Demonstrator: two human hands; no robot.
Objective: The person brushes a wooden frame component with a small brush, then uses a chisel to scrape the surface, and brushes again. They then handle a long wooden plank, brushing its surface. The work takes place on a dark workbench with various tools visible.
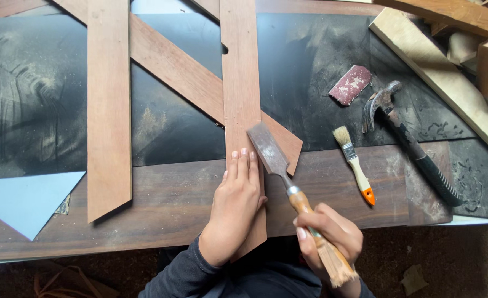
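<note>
My left hand [235, 207] lies flat on a long reddish wooden board [241, 83], pressing down its near end. My right hand [328, 234] grips the wooden handle of a wide chisel [271, 154]. The chisel's dusty blade rests at the board's right edge, where a diagonal board [177, 69] passes beneath it. A third board [108, 110], with a pointed near end, lies parallel to the left. All rest on a dark, dusty workbench [34, 99].
To the right lie a small paintbrush with an orange-tipped handle [354, 163], a claw hammer [406, 138] and a piece of red sandpaper [350, 84]. Pale timber offcuts [448, 72] are stacked at the far right. A light blue sheet [26, 198] lies near left.
</note>
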